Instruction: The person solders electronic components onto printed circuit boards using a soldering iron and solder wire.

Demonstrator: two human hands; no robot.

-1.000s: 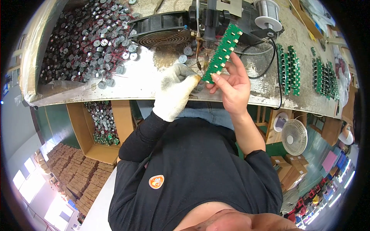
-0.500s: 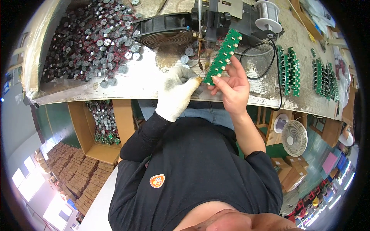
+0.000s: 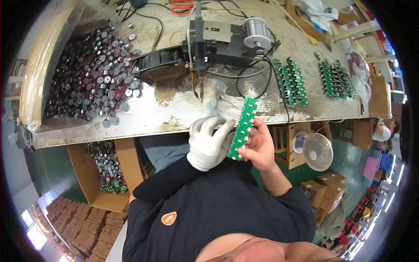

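Observation:
My right hand (image 3: 258,146), bare, grips the lower end of a long green circuit board strip (image 3: 242,129) between thumb and fingers. Small pale connectors run along the strip, which stands tilted in front of the table edge. My left hand (image 3: 208,144) wears a white glove. Its fingers are curled with thumb and forefinger together, close beside the board's left edge; whatever they pinch is hidden. Small round motors (image 3: 213,107) with thin wires lie, blurred, just beyond the glove. Farther back, a soldering iron (image 3: 201,83) points down from its stand, apart from both hands.
A big heap of small motors with red wires (image 3: 94,83) fills a plastic-lined box at left. Behind the work area stand a black fan (image 3: 161,65) and a solder wire spool (image 3: 256,32). Finished-looking board rows (image 3: 291,83) lie at right. A cardboard box (image 3: 107,201) of parts sits below the table.
Both hands and the board have drawn back from the soldering iron toward my body, past the table edge. The view has shifted, so the bench things appear farther left.

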